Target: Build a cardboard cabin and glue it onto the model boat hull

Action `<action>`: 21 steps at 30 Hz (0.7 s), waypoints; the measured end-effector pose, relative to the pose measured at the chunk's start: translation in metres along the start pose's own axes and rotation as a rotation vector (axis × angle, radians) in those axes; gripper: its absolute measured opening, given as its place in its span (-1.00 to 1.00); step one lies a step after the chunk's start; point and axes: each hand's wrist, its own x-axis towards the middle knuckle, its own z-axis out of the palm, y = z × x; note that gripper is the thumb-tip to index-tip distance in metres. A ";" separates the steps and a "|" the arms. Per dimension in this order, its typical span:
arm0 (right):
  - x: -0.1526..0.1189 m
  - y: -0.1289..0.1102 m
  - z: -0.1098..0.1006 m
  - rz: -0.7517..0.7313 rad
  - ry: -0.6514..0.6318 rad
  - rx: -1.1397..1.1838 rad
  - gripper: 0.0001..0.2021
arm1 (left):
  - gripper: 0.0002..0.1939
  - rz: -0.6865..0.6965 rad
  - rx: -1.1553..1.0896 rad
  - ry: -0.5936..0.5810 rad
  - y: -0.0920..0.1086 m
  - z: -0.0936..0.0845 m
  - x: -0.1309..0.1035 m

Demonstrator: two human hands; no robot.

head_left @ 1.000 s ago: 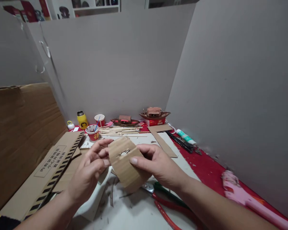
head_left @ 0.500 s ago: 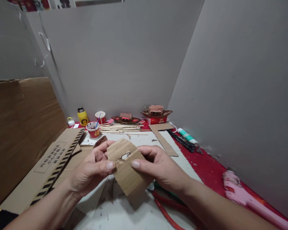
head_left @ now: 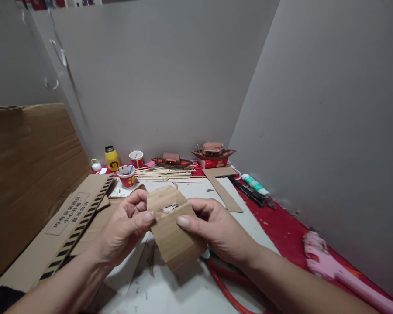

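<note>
Between my two hands is a small piece of brown cardboard (head_left: 178, 237), bent across its middle, with a ragged hole torn near the bend. My left hand (head_left: 127, 226) pinches its left edge, thumb on the near face and fingers behind. On the right edge, my right hand (head_left: 216, 229) grips it with the thumb pressed close to the hole. The piece is held tilted above a white work board (head_left: 163, 292). Red curved handles (head_left: 224, 288) of a tool lie below my right hand, and the rest of that tool is mostly hidden.
Flat printed cardboard (head_left: 72, 213) lies at left beside a tall carton (head_left: 29, 174). Behind are a yellow bottle (head_left: 112, 159), paper cups (head_left: 126, 176), thin wooden sticks (head_left: 167, 173) and two model boats (head_left: 212, 150). A pink glue gun (head_left: 327, 261) and a white-green tube (head_left: 254, 184) lie right.
The cardboard piece has tipped and turned slightly in my hands, its upper part leaning further back. Both hands keep their hold.
</note>
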 end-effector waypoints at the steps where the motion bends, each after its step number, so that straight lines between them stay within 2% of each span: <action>1: -0.001 0.000 0.001 0.000 0.017 -0.003 -0.71 | -0.71 0.004 0.015 0.031 0.000 0.000 0.000; 6: -0.002 -0.002 0.005 -0.027 0.076 -0.033 -0.66 | -0.74 0.025 0.136 0.213 -0.003 0.000 0.001; 12: -0.001 0.004 0.011 0.062 0.102 -0.021 -0.65 | -0.78 0.163 0.362 0.309 -0.008 0.011 -0.004; 16: -0.001 0.011 0.015 0.135 0.091 0.098 -0.57 | -0.80 0.222 0.437 0.308 -0.011 0.018 -0.009; 21: -0.004 0.014 0.018 0.096 0.094 0.138 -0.67 | -0.86 0.290 0.535 0.312 -0.018 0.017 -0.015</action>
